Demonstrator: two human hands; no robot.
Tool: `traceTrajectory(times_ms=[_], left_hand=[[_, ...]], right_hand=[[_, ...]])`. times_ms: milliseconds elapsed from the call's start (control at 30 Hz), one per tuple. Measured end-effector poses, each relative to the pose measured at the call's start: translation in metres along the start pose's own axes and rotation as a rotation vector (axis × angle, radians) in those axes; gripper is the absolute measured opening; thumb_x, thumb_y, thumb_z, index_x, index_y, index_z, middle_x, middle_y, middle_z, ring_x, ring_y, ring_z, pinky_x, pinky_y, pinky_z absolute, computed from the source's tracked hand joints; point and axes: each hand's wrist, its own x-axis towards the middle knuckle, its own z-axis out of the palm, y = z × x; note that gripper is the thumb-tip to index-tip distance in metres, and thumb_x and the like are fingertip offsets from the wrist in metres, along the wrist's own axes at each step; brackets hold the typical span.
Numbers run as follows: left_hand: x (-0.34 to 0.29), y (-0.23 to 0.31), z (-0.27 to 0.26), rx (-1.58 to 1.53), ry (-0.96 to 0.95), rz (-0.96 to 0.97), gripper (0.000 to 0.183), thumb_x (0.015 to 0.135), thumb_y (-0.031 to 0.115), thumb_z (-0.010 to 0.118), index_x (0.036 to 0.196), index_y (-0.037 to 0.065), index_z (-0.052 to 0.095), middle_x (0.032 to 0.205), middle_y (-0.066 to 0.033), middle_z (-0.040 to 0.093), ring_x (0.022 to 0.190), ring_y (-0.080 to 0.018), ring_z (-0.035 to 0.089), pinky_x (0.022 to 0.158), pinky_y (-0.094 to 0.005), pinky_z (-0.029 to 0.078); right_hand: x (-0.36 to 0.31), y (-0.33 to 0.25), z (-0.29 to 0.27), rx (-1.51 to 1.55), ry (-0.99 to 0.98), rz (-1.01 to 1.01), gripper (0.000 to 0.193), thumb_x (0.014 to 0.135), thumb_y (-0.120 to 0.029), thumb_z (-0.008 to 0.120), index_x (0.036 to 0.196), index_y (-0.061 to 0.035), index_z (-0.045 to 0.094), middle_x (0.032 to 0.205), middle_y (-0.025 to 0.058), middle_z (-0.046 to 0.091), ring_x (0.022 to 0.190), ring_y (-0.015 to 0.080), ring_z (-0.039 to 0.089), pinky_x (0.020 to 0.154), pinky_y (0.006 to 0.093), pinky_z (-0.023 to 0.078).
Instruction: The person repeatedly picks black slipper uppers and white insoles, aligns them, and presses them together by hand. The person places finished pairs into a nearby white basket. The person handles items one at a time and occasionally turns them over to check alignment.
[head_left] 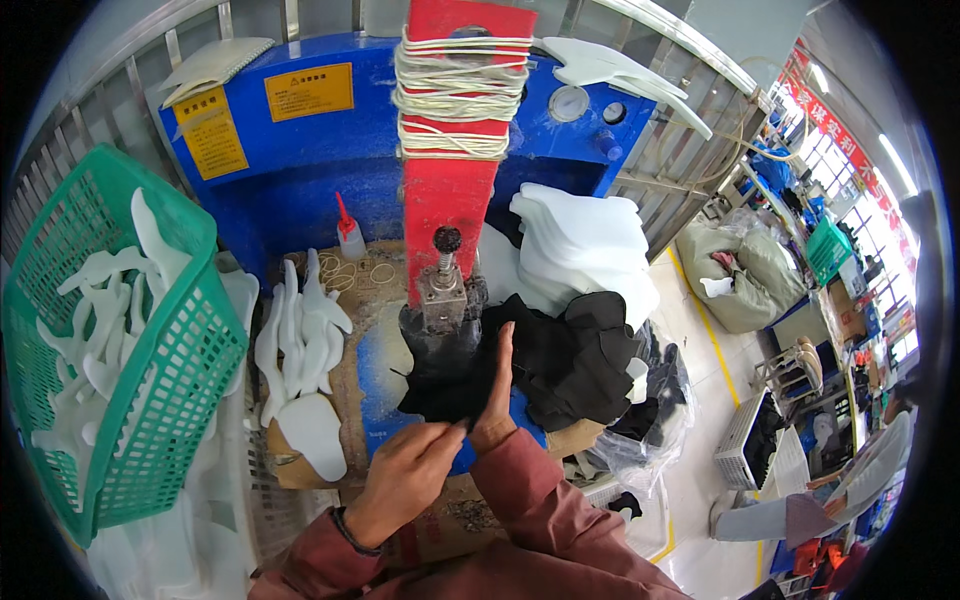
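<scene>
My left hand (pixel 405 485) is closed, its fingertips pinching the near edge of a black fabric piece (pixel 445 385). The piece lies under the metal head (pixel 442 300) of a red machine arm (pixel 450 190) wound with cream cord. Seen nearly edge-on, my right hand (pixel 497 400) is stretched out flat along the right side of the piece. Right beside it rises a heap of black cut pieces (pixel 575 360). What lies under the right palm is hidden.
A green basket (pixel 150 450) of white curved shapes stands at left, with more white shapes (pixel 300 330) beside the blue machine (pixel 300 130). A red-tipped bottle (pixel 350 238) is behind. White sheets (pixel 585 240) are stacked at right. Farther right are a sack (pixel 745 275) and a seated person (pixel 800 515).
</scene>
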Motion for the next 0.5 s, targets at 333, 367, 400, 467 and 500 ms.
traceTrajectory(times_ms=[333,367,400,467,500], left_hand=[[-0.09,-0.033,-0.056,0.202,0.216,-0.417,0.026,0.092,0.002,0.07,0.119,-0.001,0.072,0.111,-0.0181,0.07,0.098,-0.0354,0.07,0.085,-0.0415,0.057],[-0.096,-0.04,-0.061,0.225,0.242,-0.456,0.026,0.093,0.001,0.069,0.118,-0.002,0.072,0.111,-0.0187,0.07,0.099,-0.036,0.07,0.086,-0.0418,0.057],[-0.1,-0.046,-0.064,0.233,0.262,-0.502,0.025,0.093,0.001,0.068,0.118,-0.002,0.072,0.112,-0.0194,0.07,0.099,-0.0366,0.07,0.086,-0.0421,0.057],[-0.105,-0.059,-0.073,0.273,0.297,-0.514,0.025,0.093,0.001,0.067,0.118,-0.002,0.072,0.113,-0.0198,0.07,0.101,-0.0372,0.07,0.087,-0.0421,0.057],[-0.108,-0.063,-0.077,0.278,0.302,-0.543,0.025,0.093,0.001,0.067,0.118,-0.002,0.072,0.114,-0.0199,0.07,0.102,-0.0375,0.07,0.088,-0.0421,0.057]], right_hand=[[0.008,0.002,0.01,0.069,-0.072,0.03,0.075,0.1,-0.072,0.047,0.145,-0.0124,0.056,0.138,0.0099,0.065,0.124,0.0279,0.063,0.105,0.0438,0.051],[0.011,0.002,0.012,0.064,-0.117,0.027,0.073,0.1,-0.071,0.048,0.144,-0.0128,0.057,0.137,0.0094,0.066,0.124,0.0276,0.064,0.104,0.0435,0.052],[0.012,0.003,0.014,0.107,-0.12,0.033,0.066,0.102,-0.066,0.049,0.142,-0.014,0.058,0.135,0.0084,0.067,0.122,0.0278,0.065,0.102,0.0432,0.053],[0.013,0.006,0.015,0.113,-0.107,-0.004,0.065,0.104,-0.065,0.046,0.143,-0.0132,0.057,0.134,0.0096,0.066,0.122,0.0285,0.064,0.103,0.0437,0.053],[0.012,0.011,0.014,0.128,-0.131,-0.023,0.065,0.105,-0.064,0.045,0.143,-0.0129,0.057,0.134,0.0101,0.066,0.122,0.0289,0.064,0.104,0.044,0.053]])
